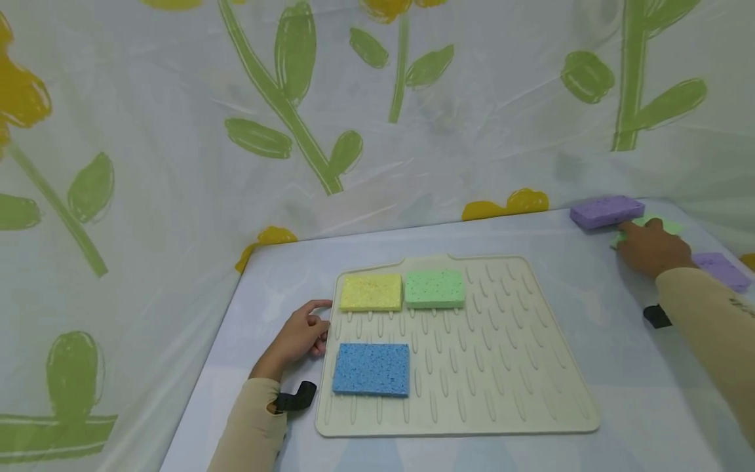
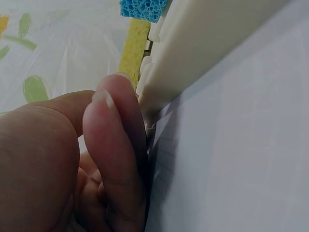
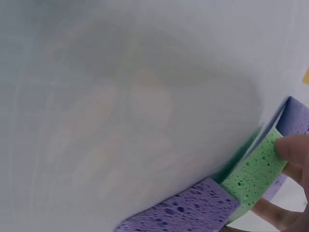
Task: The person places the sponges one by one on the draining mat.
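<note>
A cream ridged mat (image 1: pixel 472 367) carries a yellow sponge (image 1: pixel 371 293), a green sponge (image 1: pixel 434 289) and a blue sponge (image 1: pixel 371 370). My left hand (image 1: pixel 297 337) rests beside the mat's left edge, its index finger touching or nearly touching it; nothing shows in its grasp. At the far right, my right hand (image 1: pixel 655 249) pinches another green sponge (image 3: pixel 256 169), thumb on one side and fingers on the other. Purple sponges lie around that one: one (image 1: pixel 607 212) behind the hand, another (image 1: pixel 721 271) partly covered by the sleeve.
The white table (image 1: pixel 271 282) meets a hanging flower-printed sheet (image 1: pixel 413 164) along its back edge. Black straps, one (image 1: pixel 297 396) on the left wrist and one (image 1: pixel 657 316) on the right, stick out from the sleeves.
</note>
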The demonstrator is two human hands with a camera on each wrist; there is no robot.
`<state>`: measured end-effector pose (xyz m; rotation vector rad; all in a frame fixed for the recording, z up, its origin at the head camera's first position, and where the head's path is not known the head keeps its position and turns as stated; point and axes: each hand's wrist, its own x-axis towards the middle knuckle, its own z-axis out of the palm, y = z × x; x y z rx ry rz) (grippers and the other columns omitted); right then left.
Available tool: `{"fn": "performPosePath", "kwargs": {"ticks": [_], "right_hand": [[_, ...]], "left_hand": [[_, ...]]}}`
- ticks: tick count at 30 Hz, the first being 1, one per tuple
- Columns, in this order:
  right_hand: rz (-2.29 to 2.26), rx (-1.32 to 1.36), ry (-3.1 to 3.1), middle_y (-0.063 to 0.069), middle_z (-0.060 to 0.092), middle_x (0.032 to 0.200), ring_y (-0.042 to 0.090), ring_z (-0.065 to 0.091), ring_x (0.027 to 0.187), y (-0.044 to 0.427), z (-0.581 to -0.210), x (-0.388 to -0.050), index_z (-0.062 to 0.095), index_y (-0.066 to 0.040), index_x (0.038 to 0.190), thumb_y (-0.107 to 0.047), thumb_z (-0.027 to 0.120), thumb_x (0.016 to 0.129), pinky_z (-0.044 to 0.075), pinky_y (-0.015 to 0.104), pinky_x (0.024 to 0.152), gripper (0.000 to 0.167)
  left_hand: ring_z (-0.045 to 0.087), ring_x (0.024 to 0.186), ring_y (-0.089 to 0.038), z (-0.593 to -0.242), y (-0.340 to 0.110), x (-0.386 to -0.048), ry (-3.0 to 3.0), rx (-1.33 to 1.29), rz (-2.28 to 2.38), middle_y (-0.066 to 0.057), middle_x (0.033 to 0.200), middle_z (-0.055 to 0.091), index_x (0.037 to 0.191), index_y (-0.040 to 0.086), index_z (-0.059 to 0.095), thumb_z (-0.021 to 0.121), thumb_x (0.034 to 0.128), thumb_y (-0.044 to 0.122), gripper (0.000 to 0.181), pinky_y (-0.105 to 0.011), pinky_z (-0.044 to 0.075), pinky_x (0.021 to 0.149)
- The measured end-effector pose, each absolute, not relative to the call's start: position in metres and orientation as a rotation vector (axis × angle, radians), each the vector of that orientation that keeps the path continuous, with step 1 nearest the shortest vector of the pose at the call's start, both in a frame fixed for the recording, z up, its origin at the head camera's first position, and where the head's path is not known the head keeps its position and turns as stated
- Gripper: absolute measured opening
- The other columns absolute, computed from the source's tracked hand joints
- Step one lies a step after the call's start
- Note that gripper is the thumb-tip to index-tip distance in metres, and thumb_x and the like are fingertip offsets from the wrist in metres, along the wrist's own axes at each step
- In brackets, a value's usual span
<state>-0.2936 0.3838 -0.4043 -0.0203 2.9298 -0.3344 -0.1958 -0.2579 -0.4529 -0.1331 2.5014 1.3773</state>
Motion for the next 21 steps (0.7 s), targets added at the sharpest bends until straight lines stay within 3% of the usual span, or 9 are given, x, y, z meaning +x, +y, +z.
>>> {"fn": "performPosePath", "kwargs": {"ticks": [11, 21], "right_hand": [[-0.294, -0.097, 3.022, 0.05, 0.035, 0.122, 0.07, 0.041, 0.109, 0.377, -0.391, -0.277, 0.038, 0.008, 0.138, -0.023, 0.041, 0.102, 0.046, 0.073, 0.069, 0.048], [-0.344, -0.019, 3.033, 0.049, 0.031, 0.128, 0.069, 0.032, 0.116, 0.381, -0.385, -0.265, 0.036, 0.01, 0.141, -0.027, 0.039, 0.102, 0.041, 0.077, 0.079, 0.054]], "left_hand": [[0.058, 0.052, -0.015, -0.455, -0.257, -0.194, 2.517, -0.138, 1.38, -0.006, 0.074, 0.057, 0.147, 0.019, 0.045, 0.054, 0.0973, 0.013, 0.05, -0.029, 0.05, 0.051], [0.059, 0.052, -0.015, -0.455, -0.257, -0.194, 2.511, -0.123, 1.397, -0.006, 0.075, 0.057, 0.146, 0.018, 0.045, 0.053, 0.0972, 0.012, 0.05, -0.028, 0.051, 0.052]]}}
